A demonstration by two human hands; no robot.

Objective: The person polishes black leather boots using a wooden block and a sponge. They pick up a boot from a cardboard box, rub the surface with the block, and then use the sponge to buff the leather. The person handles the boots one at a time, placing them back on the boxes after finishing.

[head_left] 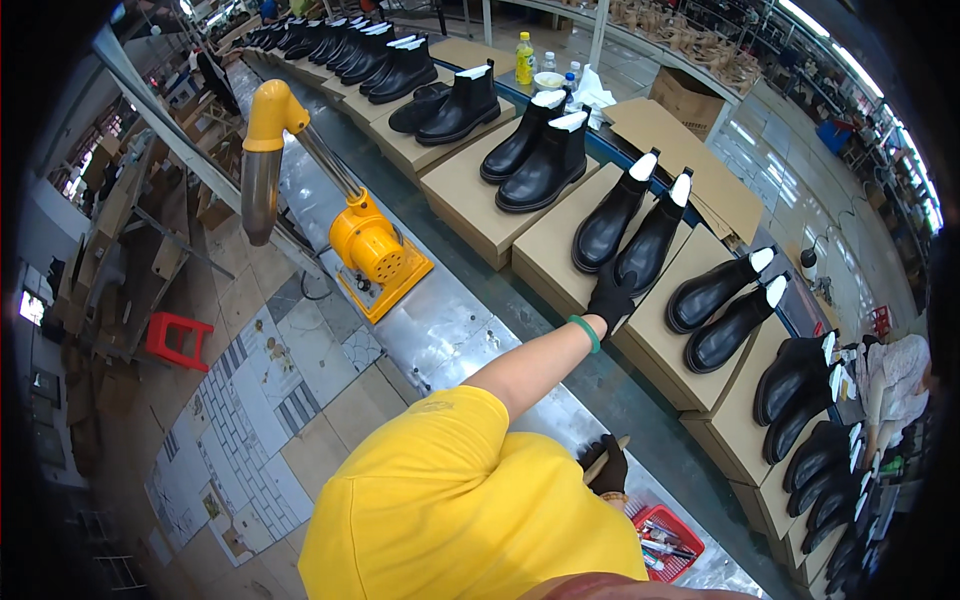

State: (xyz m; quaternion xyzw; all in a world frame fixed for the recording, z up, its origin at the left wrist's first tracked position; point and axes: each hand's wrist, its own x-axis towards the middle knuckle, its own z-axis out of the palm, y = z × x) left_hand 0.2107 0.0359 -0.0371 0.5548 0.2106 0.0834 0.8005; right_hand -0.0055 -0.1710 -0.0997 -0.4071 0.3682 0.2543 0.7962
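Reaching out, the black-gloved left hand (608,298) touches the heel of a glossy black rubber ankle boot (648,245) on its cardboard box (560,240), probably light, slippery, best gripped at the stiff heel, while the right hand (606,466) holds a wooden stick (604,459).

I see a shoe factory: black boots (545,160) in pairs on cardboard boxes (470,195) along a conveyor line (450,330), with a yellow blower (375,250) alongside.

Flat tan cardboard boxes (478,205) run in a row from 11 to 4 o'clock. Brown open carton (686,98) at 1 o'clock. Yellow bottle (524,60) with green cap at 12 o'clock.
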